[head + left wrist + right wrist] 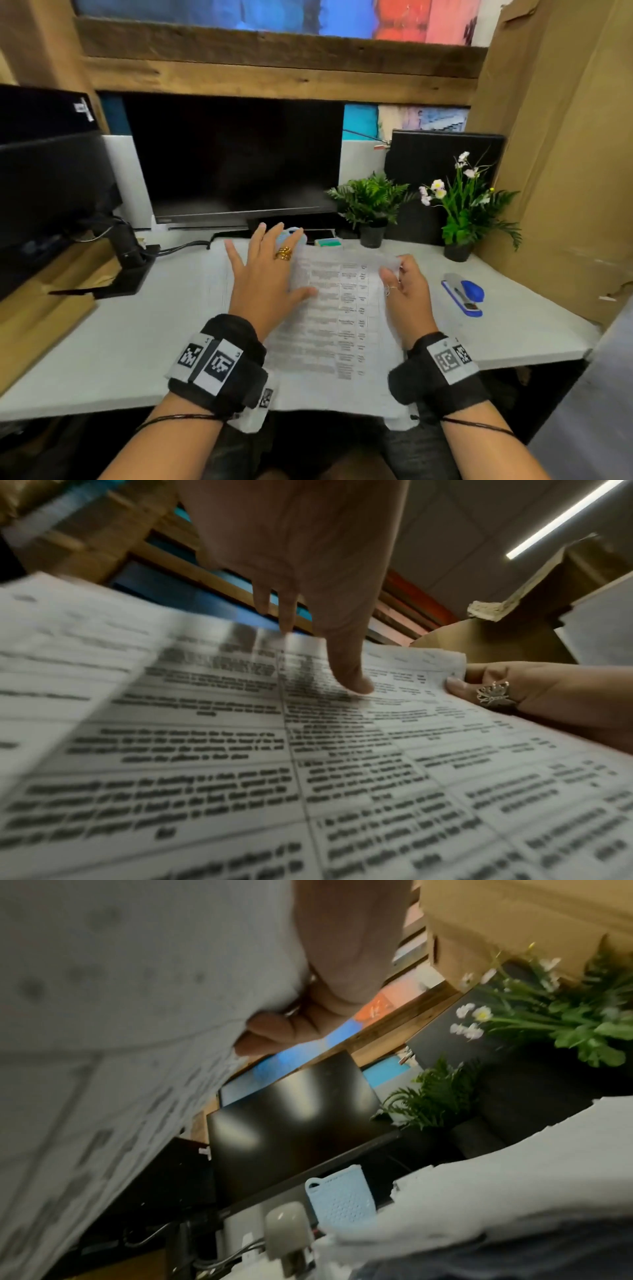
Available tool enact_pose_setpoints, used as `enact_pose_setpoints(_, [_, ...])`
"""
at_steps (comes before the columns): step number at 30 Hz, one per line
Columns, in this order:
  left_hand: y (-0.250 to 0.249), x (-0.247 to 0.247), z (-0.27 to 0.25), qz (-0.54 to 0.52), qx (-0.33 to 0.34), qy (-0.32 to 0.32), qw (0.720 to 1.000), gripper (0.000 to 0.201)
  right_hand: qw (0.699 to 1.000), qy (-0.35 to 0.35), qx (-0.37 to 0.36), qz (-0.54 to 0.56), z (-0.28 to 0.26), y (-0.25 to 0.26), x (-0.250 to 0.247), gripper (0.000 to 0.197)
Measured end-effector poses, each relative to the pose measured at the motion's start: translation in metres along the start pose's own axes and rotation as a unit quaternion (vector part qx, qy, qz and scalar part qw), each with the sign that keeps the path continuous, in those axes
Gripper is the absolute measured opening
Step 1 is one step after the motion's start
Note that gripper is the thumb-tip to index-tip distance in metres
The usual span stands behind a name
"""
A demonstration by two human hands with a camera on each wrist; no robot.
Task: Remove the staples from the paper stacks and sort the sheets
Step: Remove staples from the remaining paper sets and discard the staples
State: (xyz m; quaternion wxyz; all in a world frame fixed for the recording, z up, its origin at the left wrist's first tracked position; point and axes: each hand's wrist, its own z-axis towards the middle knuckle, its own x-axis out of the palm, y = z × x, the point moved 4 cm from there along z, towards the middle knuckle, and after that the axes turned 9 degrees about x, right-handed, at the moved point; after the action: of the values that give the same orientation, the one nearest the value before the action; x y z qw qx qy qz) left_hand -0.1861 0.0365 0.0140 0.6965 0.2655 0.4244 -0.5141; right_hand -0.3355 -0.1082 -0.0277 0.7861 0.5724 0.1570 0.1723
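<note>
A printed sheet [335, 308] with table text lies in the middle of the white desk [102, 342], over more paper [219, 274] spread to its left. My left hand [267, 270] rests flat on the sheet with fingers spread; in the left wrist view its thumb [352, 677] presses the printed sheet [240, 750]. My right hand [400, 284] pinches the sheet's far right corner and lifts it; the right wrist view shows the fingers [274, 1031] curled on the raised paper [120, 1015]. No staple is visible.
A blue stapler [462, 294] lies right of the paper. Two potted plants [373, 205] [469, 212] stand at the back right. A dark monitor [236, 157] fills the back, with a small blue object [296, 234] at its base. A cardboard box [565, 137] walls the right side.
</note>
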Motion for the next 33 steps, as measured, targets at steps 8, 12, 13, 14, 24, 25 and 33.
enact_pose_setpoints(8, [0.067, 0.018, -0.033, 0.026, -0.083, 0.098, 0.991, 0.022, 0.992, 0.077, 0.037, -0.094, 0.006, -0.024, 0.044, 0.009])
enact_pose_setpoints(12, [0.094, 0.022, -0.045, 0.082, -0.091, 0.131, 0.984, 0.014, 0.948, 0.259, 0.093, -0.159, 0.014, -0.037, 0.057, 0.009])
enact_pose_setpoints(13, [0.098, 0.023, -0.048, 0.091, -0.085, 0.140, 0.982, 0.013, 0.937, 0.286, 0.091, -0.177, 0.017, -0.035, 0.059, 0.014])
enact_pose_setpoints(14, [0.101, 0.024, -0.049, 0.098, -0.077, 0.144, 0.982, 0.012, 0.936, 0.277, 0.095, -0.196, 0.023, -0.031, 0.061, 0.021])
enact_pose_setpoints(24, [0.092, 0.029, -0.058, 0.131, -0.017, 0.175, 0.976, 0.029, 0.748, 0.252, 0.188, -0.585, 0.064, -0.058, 0.123, 0.074])
enact_pose_setpoints(25, [0.093, 0.028, -0.061, 0.140, -0.013, 0.175, 0.974, 0.031, 0.746, 0.258, 0.193, -0.582, 0.064, -0.061, 0.126, 0.075])
enact_pose_setpoints(33, [0.090, 0.034, -0.072, 0.185, 0.026, 0.223, 0.957, 0.043, 0.749, 0.282, 0.228, -0.554, 0.043, -0.071, 0.148, 0.059])
